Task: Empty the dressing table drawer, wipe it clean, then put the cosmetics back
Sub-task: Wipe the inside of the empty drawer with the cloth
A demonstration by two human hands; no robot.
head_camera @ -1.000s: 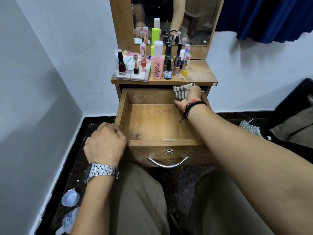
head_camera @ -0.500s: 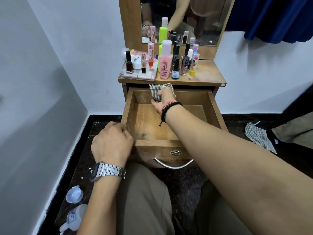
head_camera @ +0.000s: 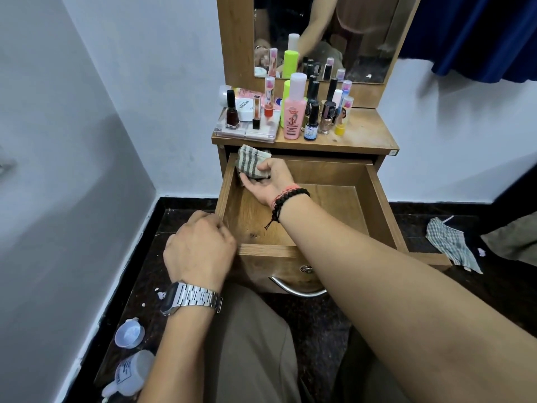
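The wooden drawer (head_camera: 377,199) stands pulled out, its floor bare. A striped cloth (head_camera: 251,165) sits bunched in its back left corner (against the wall). Cosmetics (head_camera: 295,112) stand upright on the tabletop above.

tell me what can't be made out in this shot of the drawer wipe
All from the head view:
- Back left corner of the drawer: covered by the striped cloth and right hand, so dust there can't be judged.
- Left hand fingertips: curled over the drawer's front corner, grip hidden.
- Drawer handle: partly behind the right forearm.
- Pink bottle label: too small to read.
- White bottle on the floor: label blurred.
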